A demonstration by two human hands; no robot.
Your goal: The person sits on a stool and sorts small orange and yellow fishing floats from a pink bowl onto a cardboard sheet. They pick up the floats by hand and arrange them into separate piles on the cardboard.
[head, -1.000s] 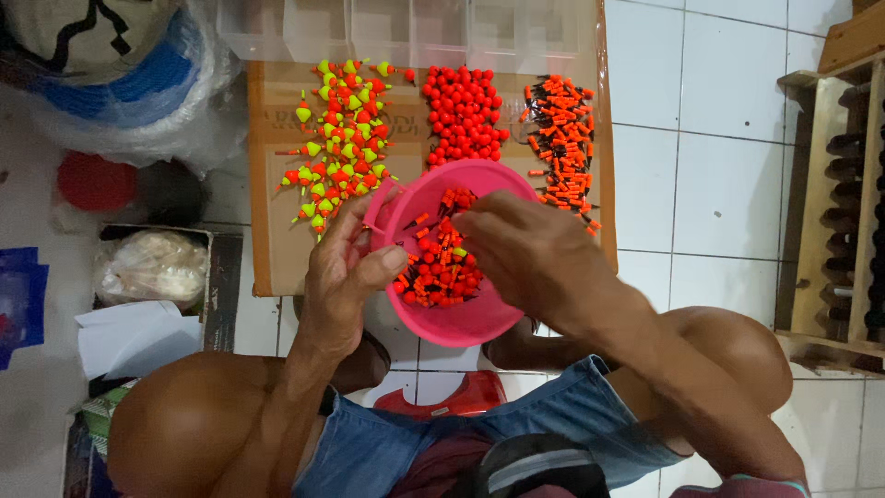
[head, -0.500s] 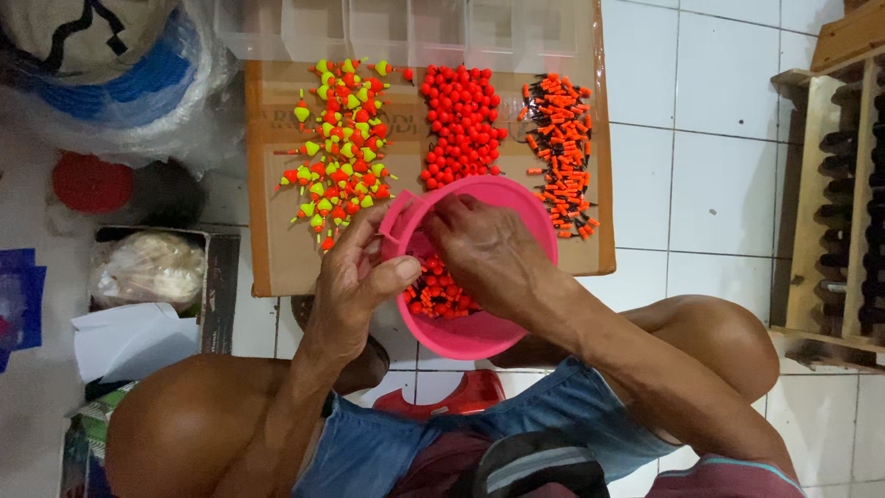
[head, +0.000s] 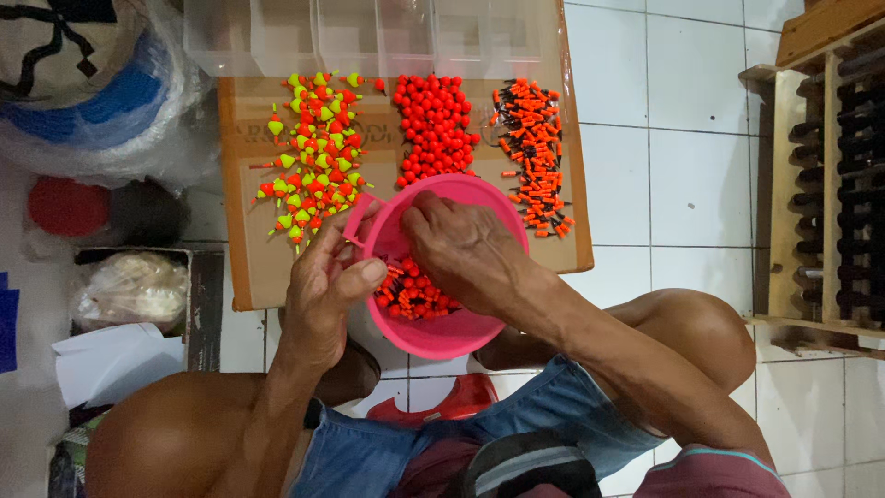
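In the head view, at the centre of the frame, the left hand (head: 324, 286) pinches the near-left rim of a pink plastic bowl (head: 433, 334), thumb inside. The right hand (head: 461, 249) reaches into the bowl from the right, fingers curled over the red and orange fishing floats (head: 410, 293) heaped inside; whether it holds one cannot be told. Above the bowl lies a cardboard sheet (head: 249, 277) bearing sorted piles: yellow-green floats (head: 309, 152), round red floats (head: 433, 124), orange-and-black floats (head: 535, 152).

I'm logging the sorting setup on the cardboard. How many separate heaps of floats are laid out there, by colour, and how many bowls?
Yellow-green and red heap: 1
Red ball heap: 1
Orange and black heap: 1
Pink bowl: 1
Total: 3 heaps and 1 bowl, 4 in all. The left hand grips the bowl's rim; the right hand reaches into it.
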